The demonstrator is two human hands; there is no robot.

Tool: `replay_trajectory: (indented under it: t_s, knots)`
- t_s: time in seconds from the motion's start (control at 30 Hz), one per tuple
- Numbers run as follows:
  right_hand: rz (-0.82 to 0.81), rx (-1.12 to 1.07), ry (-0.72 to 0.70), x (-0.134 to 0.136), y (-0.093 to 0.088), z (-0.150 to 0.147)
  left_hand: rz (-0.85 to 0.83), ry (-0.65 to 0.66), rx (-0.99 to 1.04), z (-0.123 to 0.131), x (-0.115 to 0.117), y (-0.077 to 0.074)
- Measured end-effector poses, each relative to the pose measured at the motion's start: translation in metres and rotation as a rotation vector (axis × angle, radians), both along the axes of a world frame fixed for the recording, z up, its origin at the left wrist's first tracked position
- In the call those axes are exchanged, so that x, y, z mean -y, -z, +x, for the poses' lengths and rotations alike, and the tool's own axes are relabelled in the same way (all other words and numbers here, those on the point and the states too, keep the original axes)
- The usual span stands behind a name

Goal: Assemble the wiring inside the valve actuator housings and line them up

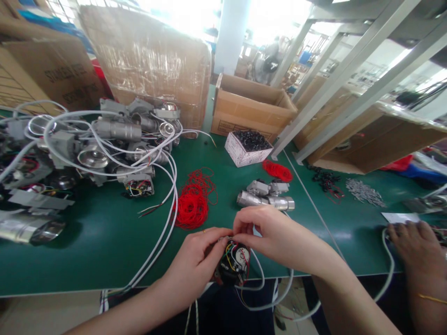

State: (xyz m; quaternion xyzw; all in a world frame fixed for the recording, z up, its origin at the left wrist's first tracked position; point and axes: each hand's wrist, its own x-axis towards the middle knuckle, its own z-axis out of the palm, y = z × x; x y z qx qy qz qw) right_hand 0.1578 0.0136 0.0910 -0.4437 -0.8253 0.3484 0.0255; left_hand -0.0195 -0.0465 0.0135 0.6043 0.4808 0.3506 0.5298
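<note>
At the table's front edge my left hand [200,251] grips a small motor assembly [234,260] with a dark body, a pale round part and yellow, green, red and white wires. My right hand [260,230] is closed at the top of that assembly, its fingertips pinched. Whatever sits between those fingertips is hidden. A grey cable [260,274] loops out beside the assembly. Just beyond my hands lie silver metal valve bodies [265,200] with grey housings. A bundle of red wire [192,209] rests to the left of them.
Many valve assemblies with white cables [118,135] are heaped on the left. A white box of black parts [248,146] stands before a cardboard carton [251,104]. More red wire [277,170] and small grey pieces [365,191] lie rightward. Another person's hand [415,244] rests at the right.
</note>
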Motion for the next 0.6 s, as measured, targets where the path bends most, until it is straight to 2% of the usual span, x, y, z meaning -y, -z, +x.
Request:
replay_trajectory:
  t_s: [0.1, 0.27, 0.6]
  knots:
    - [-0.034, -0.02, 0.03, 0.0, 0.003, 0.01, -0.004, 0.006, -0.012, 0.0, -0.001, -0.001]
    - [-0.142, -0.116, 0.163, 0.011, 0.009, 0.024, -0.038, 0.002, -0.023, -0.001, -0.003, -0.004]
    - [-0.465, -0.535, 0.363, 0.041, 0.046, 0.03, -0.08, -0.05, 0.003, 0.002, -0.003, -0.003]
